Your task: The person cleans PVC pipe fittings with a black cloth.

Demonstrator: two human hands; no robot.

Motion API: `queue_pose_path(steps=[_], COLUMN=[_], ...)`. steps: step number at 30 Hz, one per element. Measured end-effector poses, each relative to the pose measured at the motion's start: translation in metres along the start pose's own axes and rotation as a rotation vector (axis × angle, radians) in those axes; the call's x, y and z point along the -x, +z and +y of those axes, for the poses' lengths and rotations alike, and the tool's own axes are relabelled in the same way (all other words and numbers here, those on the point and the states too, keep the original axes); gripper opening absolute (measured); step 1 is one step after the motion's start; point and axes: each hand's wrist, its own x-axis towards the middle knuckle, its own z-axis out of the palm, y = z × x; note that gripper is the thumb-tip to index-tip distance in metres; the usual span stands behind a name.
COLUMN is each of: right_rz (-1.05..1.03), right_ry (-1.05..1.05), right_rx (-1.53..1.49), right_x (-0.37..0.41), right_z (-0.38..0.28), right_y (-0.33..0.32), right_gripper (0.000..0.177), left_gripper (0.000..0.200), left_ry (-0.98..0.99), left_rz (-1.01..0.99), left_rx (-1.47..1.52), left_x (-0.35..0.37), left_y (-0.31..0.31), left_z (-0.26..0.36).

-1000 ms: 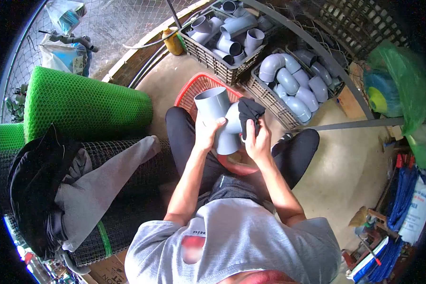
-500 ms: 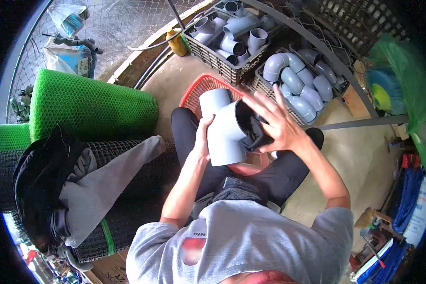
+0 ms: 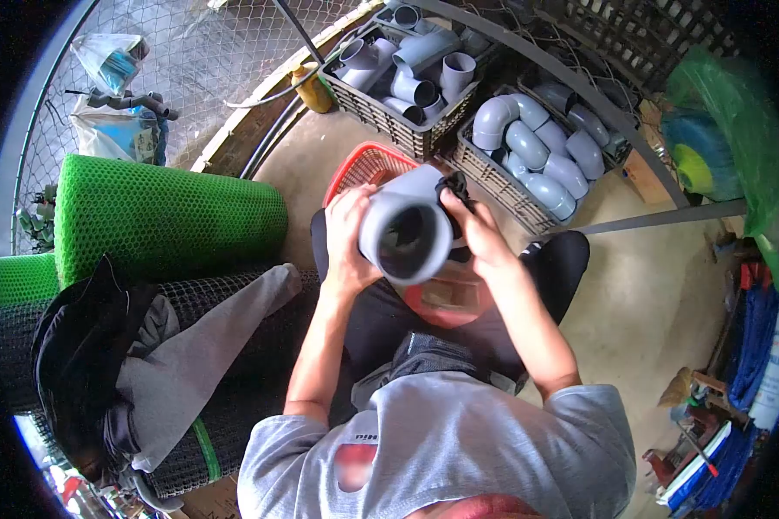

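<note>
A grey plastic pipe tee (image 3: 414, 183) is held up above my lap, one round mouth facing me. My left hand (image 3: 351, 238) wraps round its left side. On the right, my right hand (image 3: 485, 238) grips a bunched black cloth (image 3: 454, 186) against the tee's side. The fingertips of that hand are partly hidden behind the cloth and the fitting. Just beyond the tee is a red plastic basket (image 3: 359, 164), partly covered by it. Something reddish (image 3: 446, 298) shows between my legs under the tee.
Dark crates hold grey pipe tees (image 3: 424, 52) and grey elbows (image 3: 528, 143) ahead. A yellow bottle (image 3: 312, 88) stands beside them. To my left lie a green mesh roll (image 3: 173, 212) and a grey-and-black garment (image 3: 182, 363). A metal bar (image 3: 649, 221) crosses at right.
The tee has turned so that a mouth faces me. My left hand has shifted up its side. My right hand, earlier spread at an opening with the cloth, has closed on the cloth outside.
</note>
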Motion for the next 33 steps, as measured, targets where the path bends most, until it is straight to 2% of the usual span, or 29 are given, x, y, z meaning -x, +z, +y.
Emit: queue_pose_path(steps=[1, 2, 3, 5, 7, 8, 9, 10, 11, 12, 13, 14, 15, 16, 17, 19, 20, 21, 22, 23, 24, 25, 26, 27, 29, 30, 31, 33], right_rz=[-0.058, -0.105, -0.113, -0.139, -0.113, -0.086, -0.062, 0.012, 0.031, 0.078, 0.130, 0.056, 0.053, -0.009, -0.076, -0.101, -0.064, -0.022, 0.087, 0.085, 0.158, 0.222, 0.207, 0.227, 0.120, 0.043, 0.083, 0.190], right_ry=[-0.026, -0.118, -0.114, -0.239, -0.278, -0.330, -0.380, -0.510, -0.532, -0.612, -0.689, -0.640, -0.640, -0.799, -0.956, -0.950, -0.889, -0.830, -0.755, -0.758, -0.446, -0.132, -0.289, -0.174, -0.108, -0.133, -0.098, -0.268], right_rx=[-0.001, 0.023, 0.027, 0.061, 0.070, 0.088, 0.106, 0.152, 0.170, 0.205, 0.238, 0.374, 0.377, 0.542, 0.707, 0.779, 0.774, 0.765, 0.681, 0.681, 0.454, 0.226, 0.102, -0.010, -0.297, -0.243, -0.227, -0.213], right_x=[0.002, 0.006, 0.006, 0.006, 0.006, 0.008, 0.009, 0.010, 0.005, 0.005, 0.007, 0.004, 0.008, 0.015, 0.019, 0.020, 0.019, 0.017, 0.012, 0.012, 0.015, 0.018, 0.013, 0.018, 0.008, 0.014, 0.021, 0.020], right_z=[-0.009, -0.017, -0.017, -0.018, -0.016, -0.015, -0.014, -0.012, -0.001, 0.000, 0.002, 0.013, 0.004, -0.012, -0.019, -0.014, -0.012, -0.006, 0.006, 0.014, 0.016, 0.018, 0.022, 0.012, 0.024, 0.019, 0.015, 0.024], right_y=[0.001, 0.007, 0.008, 0.007, 0.007, 0.006, 0.007, 0.013, 0.003, 0.005, 0.006, -0.018, -0.012, -0.003, 0.003, -0.001, -0.004, -0.008, -0.012, -0.019, -0.021, -0.024, -0.022, -0.015, -0.028, -0.029, -0.029, -0.034], right_gripper=[0.029, 0.026, 0.026, 0.024, 0.021, 0.020, 0.020, 0.021, 0.023, 0.023, 0.024, 0.031, 0.031, 0.044, 0.060, 0.058, 0.052, 0.047, 0.034, 0.034, 0.033, 0.033, 0.036, 0.042, 0.044, 0.045, 0.039, 0.034], left_gripper=[0.077, 0.066, 0.063, 0.068, 0.078, 0.095, 0.124, 0.134, 0.145, 0.148, 0.136, 0.129, 0.122, 0.106, 0.094, 0.087, 0.088, 0.101, 0.108, 0.115, 0.126, 0.125, 0.122, 0.118, 0.104, 0.103, 0.102, 0.106], left_ry=[0.127, 0.219, 0.222, 0.259, 0.150, 0.030, -0.100, -0.244, -0.384, -0.564, -0.701, -0.815, -0.924, -1.054, -1.255, -1.153, -1.083, -1.029, -0.886, -0.743, -0.640, -0.521, -0.474, -0.426, -0.017, 0.019, 0.058, -0.252], left_rz=[-0.081, 0.013, 0.028, 0.064, 0.025, -0.034, -0.090, -0.128, -0.166, -0.102, -0.002, 0.036, 0.078, 0.162, 0.194, 0.011, 0.096, 0.099, 0.077, 0.058, 0.026, 0.033, -0.043, -0.117, -0.257, -0.264, -0.273, -0.032], left_rx=[-0.180, -0.128, -0.129, -0.187, -0.088, 0.122, 0.237, 0.445, 0.652, 0.962, 1.178, 1.438, 1.698, 1.848, 1.713, 1.285, 1.256, 1.184, 1.034, 0.884, 0.784, 0.642, 0.508, 0.373, -0.036, -0.040, -0.042, 0.280], left_x=[-0.006, -0.004, -0.005, -0.004, -0.008, -0.011, -0.012, -0.005, 0.003, 0.003, -0.003, 0.002, 0.007, 0.014, 0.029, 0.035, 0.035, 0.031, 0.027, 0.024, 0.022, 0.016, 0.017, 0.018, 0.017, 0.018, 0.018, 0.031], left_y=[-0.011, -0.009, -0.015, -0.016, -0.015, -0.016, -0.017, -0.014, -0.009, -0.004, -0.002, -0.001, 0.001, 0.006, 0.020, 0.039, 0.046, 0.048, 0.047, 0.044, 0.041, 0.035, 0.029, 0.022, 0.008, 0.004, 0.003, 0.024], left_z=[0.000, -0.007, -0.006, -0.013, -0.013, -0.011, -0.008, -0.009, -0.009, 0.007, 0.021, 0.023, 0.022, 0.018, -0.002, 0.000, 0.007, 0.014, 0.019, 0.025, 0.029, 0.036, 0.038, 0.038, 0.031, 0.029, 0.029, 0.033])
